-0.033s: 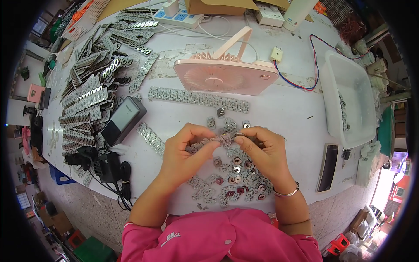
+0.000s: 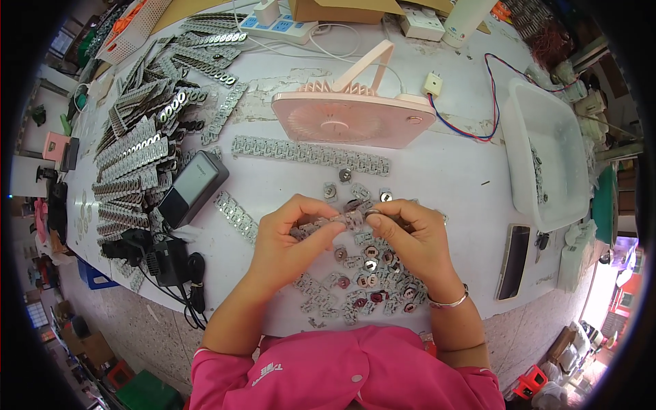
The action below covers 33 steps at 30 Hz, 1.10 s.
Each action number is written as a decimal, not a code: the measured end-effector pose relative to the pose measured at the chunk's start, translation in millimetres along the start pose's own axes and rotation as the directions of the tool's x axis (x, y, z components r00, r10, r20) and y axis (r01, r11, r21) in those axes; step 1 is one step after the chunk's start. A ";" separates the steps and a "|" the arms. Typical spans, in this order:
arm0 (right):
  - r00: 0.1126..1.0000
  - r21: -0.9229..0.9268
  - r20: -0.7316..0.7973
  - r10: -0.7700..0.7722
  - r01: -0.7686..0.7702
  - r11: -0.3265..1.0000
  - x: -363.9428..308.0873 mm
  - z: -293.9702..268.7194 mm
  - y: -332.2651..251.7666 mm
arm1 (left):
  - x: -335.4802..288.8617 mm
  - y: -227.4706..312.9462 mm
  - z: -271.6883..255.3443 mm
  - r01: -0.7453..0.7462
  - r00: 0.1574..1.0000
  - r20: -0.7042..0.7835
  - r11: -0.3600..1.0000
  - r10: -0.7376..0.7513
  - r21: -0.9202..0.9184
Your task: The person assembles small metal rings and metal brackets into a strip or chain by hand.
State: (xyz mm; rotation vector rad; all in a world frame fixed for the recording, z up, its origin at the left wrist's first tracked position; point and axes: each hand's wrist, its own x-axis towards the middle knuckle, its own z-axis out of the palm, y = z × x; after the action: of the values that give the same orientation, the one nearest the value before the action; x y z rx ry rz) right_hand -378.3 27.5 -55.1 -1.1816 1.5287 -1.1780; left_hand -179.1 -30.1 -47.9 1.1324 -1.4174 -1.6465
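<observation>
The left hand (image 2: pixel 287 239) pinches the grey strip (image 2: pixel 350 220) above crowded loose pieces (image 2: pixel 374 298); the right hand (image 2: pixel 422 240) pinches a small round piece (image 2: pixel 372 212) at its right end. Behind, the pink fan (image 2: pixel 355 117) stands before the socket block (image 2: pixel 281 29); the white tub (image 2: pixel 514 154) is at right

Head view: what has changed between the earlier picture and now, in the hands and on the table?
Very little: the fingertips of the right hand seem to have edged slightly left, toward the left hand. I see nothing newly taken hold of or let go. Both hands stay at the small metal strip; the pink fan, phone and white tray stayed put.
</observation>
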 end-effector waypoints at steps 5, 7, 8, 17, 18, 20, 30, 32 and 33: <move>0.898 0.177 0.309 0.312 -0.377 0.909 2.0 -12.8 -18.2 | 0.7 2.3 -11.3 0.145 0.970 0.211 0.985 -0.124 -0.090; 0.900 0.196 0.298 0.319 -0.385 0.902 3.0 -13.6 -19.1 | 0.5 8.9 -9.2 0.162 0.971 0.195 0.983 -0.142 -0.088; 0.902 0.216 0.288 0.322 -0.389 0.896 3.2 -13.7 -19.5 | 0.6 11.1 -8.5 0.175 0.972 0.175 0.981 -0.158 -0.084; 0.862 0.119 0.361 0.357 -0.422 0.899 1.9 -13.0 -20.8 | 0.4 5.6 -12.7 0.139 0.969 0.218 0.987 -0.119 -0.079; 0.861 0.119 0.361 0.358 -0.423 0.898 1.2 -10.3 -19.5 | 0.8 5.7 -12.7 0.140 0.969 0.218 0.987 -0.120 -0.079; 0.885 0.137 0.368 0.285 -0.355 0.925 -2.7 -2.2 -16.8 | 2.1 6.6 -12.6 0.206 0.958 0.224 0.971 -0.176 -0.117; 0.936 0.322 0.280 0.213 -0.301 0.898 -7.8 8.2 -8.7 | 2.6 -6.7 -0.9 -0.419 0.903 0.147 0.904 0.404 0.088; 0.964 0.201 0.213 0.160 -0.204 0.958 -8.2 8.5 -7.9 | -1.6 -2.3 0.0 -0.224 0.968 0.128 0.974 0.217 0.041; 0.964 0.200 0.215 0.159 -0.203 0.959 -8.8 10.4 -7.3 | -2.5 -2.7 0.2 -0.225 0.968 0.126 0.974 0.218 0.041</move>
State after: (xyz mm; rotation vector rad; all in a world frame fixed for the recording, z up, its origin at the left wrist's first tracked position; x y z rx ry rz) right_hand -365.4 33.5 -49.3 -0.9571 1.2911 -1.0445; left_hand -178.1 -27.3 -50.1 0.8795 -1.6129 -1.5467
